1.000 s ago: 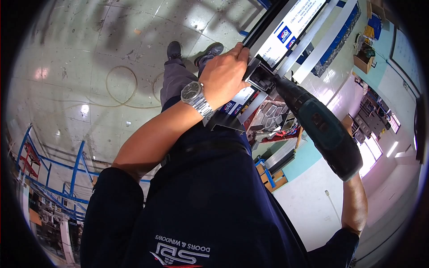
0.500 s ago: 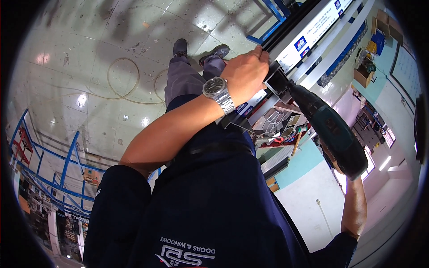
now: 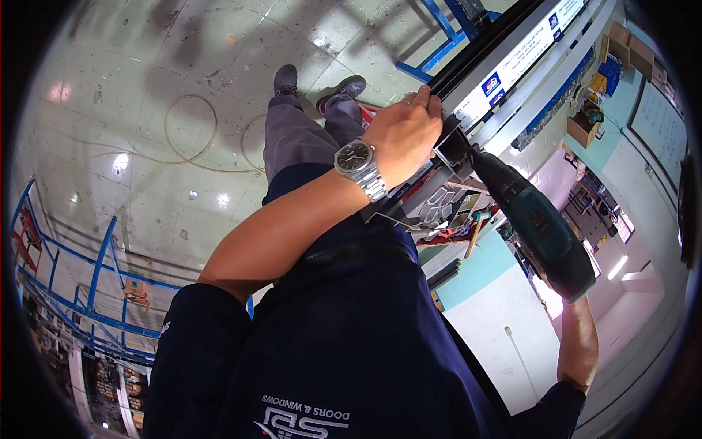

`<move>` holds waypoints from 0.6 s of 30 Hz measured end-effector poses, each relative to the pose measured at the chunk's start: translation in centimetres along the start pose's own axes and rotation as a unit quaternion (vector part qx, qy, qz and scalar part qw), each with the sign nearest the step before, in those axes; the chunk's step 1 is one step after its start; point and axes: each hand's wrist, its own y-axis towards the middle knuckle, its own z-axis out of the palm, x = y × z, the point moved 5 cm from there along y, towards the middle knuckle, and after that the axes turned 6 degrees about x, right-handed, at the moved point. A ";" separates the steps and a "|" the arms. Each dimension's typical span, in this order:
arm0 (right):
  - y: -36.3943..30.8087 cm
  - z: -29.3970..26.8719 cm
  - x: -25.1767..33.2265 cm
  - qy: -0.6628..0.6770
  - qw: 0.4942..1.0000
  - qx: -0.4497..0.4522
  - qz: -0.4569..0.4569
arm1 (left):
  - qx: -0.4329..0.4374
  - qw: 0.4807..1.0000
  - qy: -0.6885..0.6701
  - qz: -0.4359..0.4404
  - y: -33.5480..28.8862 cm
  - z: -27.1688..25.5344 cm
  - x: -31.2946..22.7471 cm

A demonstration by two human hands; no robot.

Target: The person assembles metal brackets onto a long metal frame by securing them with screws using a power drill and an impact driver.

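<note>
Pale tiled floor [image 3: 139, 80]; right hand [image 3: 537, 265], mostly hidden, grips drill [image 3: 541, 216]; left hand [image 3: 404, 137] touches frame [image 3: 480, 60], grip unclear.

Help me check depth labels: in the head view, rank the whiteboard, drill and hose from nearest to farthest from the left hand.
From the left hand:
1. Drill, just to its right.
2. Hose, on the floor, left.
3. Whiteboard, on the far right wall.
</note>
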 end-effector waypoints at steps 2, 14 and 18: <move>0.6 -0.3 1.2 -0.081 0.996 0.005 -0.026 | 0.006 1.000 -0.012 0.002 0.1 -0.4 -0.2; 2.3 0.7 0.0 0.099 0.994 0.016 -0.037 | 0.043 0.999 -0.015 -0.022 0.1 -0.9 0.1; 1.9 0.3 0.1 0.179 0.983 0.036 0.010 | 0.064 0.997 -0.028 -0.028 0.3 -1.0 -0.4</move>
